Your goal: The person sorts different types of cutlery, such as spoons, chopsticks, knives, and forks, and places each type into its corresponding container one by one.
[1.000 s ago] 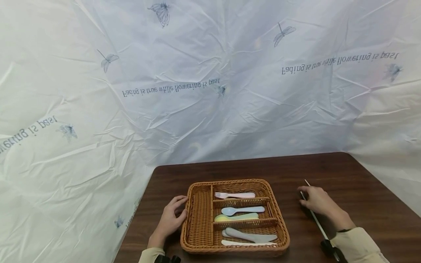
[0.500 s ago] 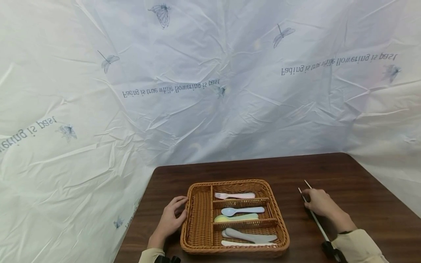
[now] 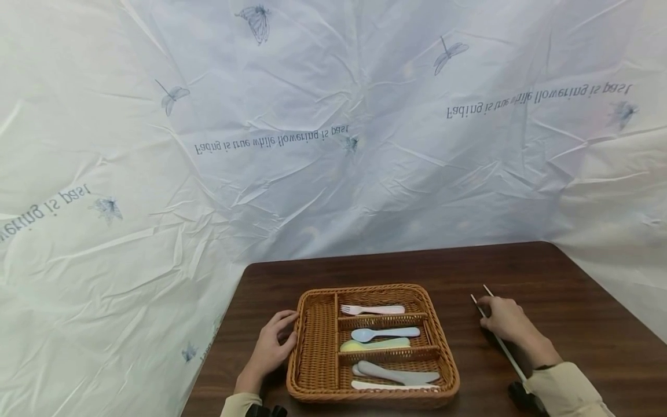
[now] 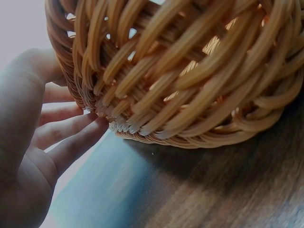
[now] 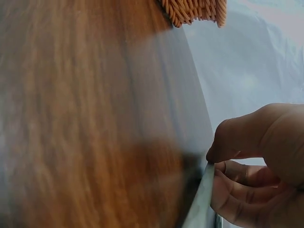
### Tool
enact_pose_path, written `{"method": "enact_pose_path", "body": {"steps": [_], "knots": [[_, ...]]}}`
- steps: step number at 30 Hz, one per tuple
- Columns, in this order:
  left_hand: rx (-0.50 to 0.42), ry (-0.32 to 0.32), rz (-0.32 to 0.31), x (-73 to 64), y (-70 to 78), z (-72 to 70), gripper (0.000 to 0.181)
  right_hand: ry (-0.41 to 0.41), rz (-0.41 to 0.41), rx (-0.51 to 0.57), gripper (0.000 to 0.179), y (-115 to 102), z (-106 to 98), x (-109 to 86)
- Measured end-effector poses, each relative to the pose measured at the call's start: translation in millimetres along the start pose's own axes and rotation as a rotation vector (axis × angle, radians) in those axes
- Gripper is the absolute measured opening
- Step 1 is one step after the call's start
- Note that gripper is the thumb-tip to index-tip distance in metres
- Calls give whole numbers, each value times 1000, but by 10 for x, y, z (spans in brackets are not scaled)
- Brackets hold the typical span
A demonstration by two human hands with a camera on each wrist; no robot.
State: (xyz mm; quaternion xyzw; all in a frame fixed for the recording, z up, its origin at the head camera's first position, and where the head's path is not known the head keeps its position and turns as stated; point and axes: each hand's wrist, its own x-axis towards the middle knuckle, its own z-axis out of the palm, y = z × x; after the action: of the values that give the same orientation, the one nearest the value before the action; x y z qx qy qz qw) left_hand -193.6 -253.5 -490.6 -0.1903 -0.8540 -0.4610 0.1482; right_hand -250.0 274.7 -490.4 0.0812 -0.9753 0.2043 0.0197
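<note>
A brown wicker cutlery basket (image 3: pixel 312 394) with dividers sits on the table. My left hand (image 3: pixel 268 347) rests against its left side; in the left wrist view, nearly straight fingers (image 4: pixel 71 128) touch the woven outer wall. To the basket's right, my right hand (image 3: pixel 510 324) pinches a pair of thin, pale chopsticks (image 3: pixel 509 356) low over the table, their tips spread slightly apart. The right wrist view shows the thumb and fingers on a chopstick (image 5: pixel 202 197). Inside the basket lie a pale pink fork (image 3: pixel 380 310), a light blue spoon (image 3: pixel 388 333), a yellow-green spoon (image 3: pixel 383 344) and grey and white knives (image 3: pixel 401 376).
The dark wooden table (image 3: pixel 396 269) extends behind and to the right of the basket. A long compartment (image 3: pixel 319 336) runs down the basket's left side. White printed sheeting (image 3: pixel 333 191) hangs around the table's back and sides.
The chopstick tips, lined up as one a second ago, now show as two separate tips. My right hand has shifted very slightly; the left hand and basket stay still.
</note>
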Motion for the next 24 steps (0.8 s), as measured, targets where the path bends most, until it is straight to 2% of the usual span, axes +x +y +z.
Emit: {"method": "enact_pose_path", "body": {"steps": [5,9,13,24], "knots": [[4,3,23,17,1,-12,39,31,1,43,44,-48,8,51],[2,-3,38,21,-12,-13,39,48,-7,31,44,-103,1,102],[3,0,33,21,-24,-1,39,68,-18,15,44,-162,-8,140],[-5,0,36,-3,-39,3,39,133,-58,91,42,-323,-13,218]]}}
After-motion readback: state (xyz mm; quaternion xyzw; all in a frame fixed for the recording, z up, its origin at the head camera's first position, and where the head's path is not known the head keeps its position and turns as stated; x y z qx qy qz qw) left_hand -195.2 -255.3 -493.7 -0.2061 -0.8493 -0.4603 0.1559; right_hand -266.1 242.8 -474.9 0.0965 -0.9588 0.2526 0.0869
